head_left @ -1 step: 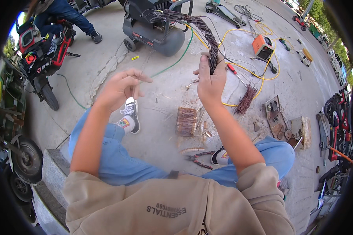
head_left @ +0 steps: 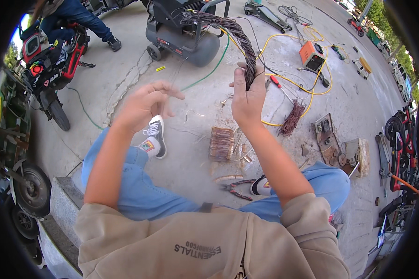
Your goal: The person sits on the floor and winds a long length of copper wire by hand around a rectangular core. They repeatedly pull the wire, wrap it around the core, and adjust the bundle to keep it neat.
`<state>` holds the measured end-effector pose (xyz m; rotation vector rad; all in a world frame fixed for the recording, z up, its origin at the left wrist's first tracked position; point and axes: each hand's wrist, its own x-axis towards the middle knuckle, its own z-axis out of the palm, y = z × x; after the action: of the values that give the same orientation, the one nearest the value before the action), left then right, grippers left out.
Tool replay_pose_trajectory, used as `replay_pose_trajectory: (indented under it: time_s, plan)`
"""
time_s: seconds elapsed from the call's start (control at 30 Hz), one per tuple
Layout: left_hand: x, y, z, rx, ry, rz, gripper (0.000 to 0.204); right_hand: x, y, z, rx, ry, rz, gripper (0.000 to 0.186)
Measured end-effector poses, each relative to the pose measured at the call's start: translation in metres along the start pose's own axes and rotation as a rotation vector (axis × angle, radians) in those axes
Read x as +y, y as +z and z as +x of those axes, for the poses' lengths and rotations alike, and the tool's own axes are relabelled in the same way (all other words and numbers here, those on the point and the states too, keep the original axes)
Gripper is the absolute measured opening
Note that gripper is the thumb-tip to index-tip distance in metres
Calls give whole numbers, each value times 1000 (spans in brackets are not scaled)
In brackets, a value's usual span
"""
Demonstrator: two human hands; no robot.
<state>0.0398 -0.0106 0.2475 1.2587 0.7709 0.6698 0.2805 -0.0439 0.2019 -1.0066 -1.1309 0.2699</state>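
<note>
The person's left hand (head_left: 149,104) hovers, blurred, its bent fingers spread apart. Right of it, a brown wire coil (head_left: 221,144) lies on the ground (head_left: 181,160). Next, the right hand (head_left: 249,97) grips the near end of a dark twisted wire bundle (head_left: 243,37), left of a red-handled tool (head_left: 275,82).

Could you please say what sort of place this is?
Probably an outdoor repair yard, given the dark cylindrical air compressor, long dark metal floor jack and red and black motorized two-wheeler.
</note>
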Motion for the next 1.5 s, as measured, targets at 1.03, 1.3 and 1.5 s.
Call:
replay_pose_trajectory:
  time_s: [1.03, 1.3, 1.5]
  plan:
    - [-8, 34, 14, -82, 6, 346, 31, -54, -39, 54, -1172, -580, -817, 29]
    - [-7, 0, 14, 381, 103, 866, 33, -42, -91, 40, -1126, -585, -1232, 21]
    - [-2, 30, 17, 409, 165, 725, 34, -36, -97, 9, -1193, -249, -1287, 48]
